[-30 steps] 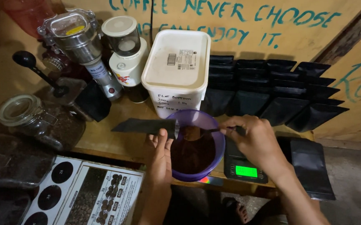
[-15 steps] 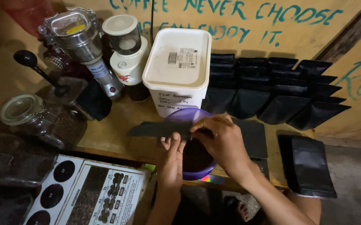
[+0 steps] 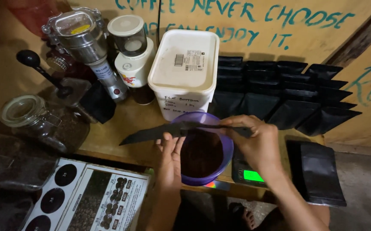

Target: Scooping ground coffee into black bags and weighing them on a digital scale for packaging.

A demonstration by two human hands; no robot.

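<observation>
Head camera looks straight down: both hands hold a flat black pouch level across the rim of a purple bowl full of dark ground coffee. Left hand pinches the pouch near its middle, fingers closed on its edge. Right hand grips the right end, fingers curled tight over it. Bowl sits on a small scale with a green display, just in front of a white lidded tub. Black pouches lie fanned out to the right.
</observation>
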